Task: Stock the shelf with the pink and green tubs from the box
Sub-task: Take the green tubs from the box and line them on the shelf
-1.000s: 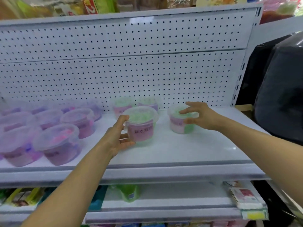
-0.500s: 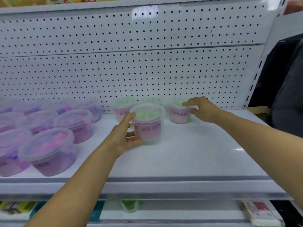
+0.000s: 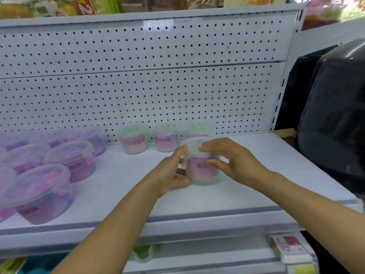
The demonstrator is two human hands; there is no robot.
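Observation:
A pink and green tub (image 3: 201, 171) with a clear lid stands on the white shelf (image 3: 266, 167), in front of the back row. My left hand (image 3: 169, 175) cups its left side, thumb at the lid rim and fingers curled round the base. From the right, my right hand (image 3: 237, 161) holds the same tub, with fingers laid over the lid and thumb on the pink label. Three more pink and green tubs (image 3: 133, 142) stand in a row against the pegboard. The box is out of view.
Several purple tubs (image 3: 69, 159) fill the shelf's left part, the nearest (image 3: 37, 192) close to the front edge. A large black object (image 3: 331, 115) looms past the shelf's right end. Packets (image 3: 290, 248) lie on the lower shelf; goods line the shelf above.
My right hand has left the rear tub, which now stands at the pegboard, and come onto the front tub. That tub has shifted right with my left hand still on it.

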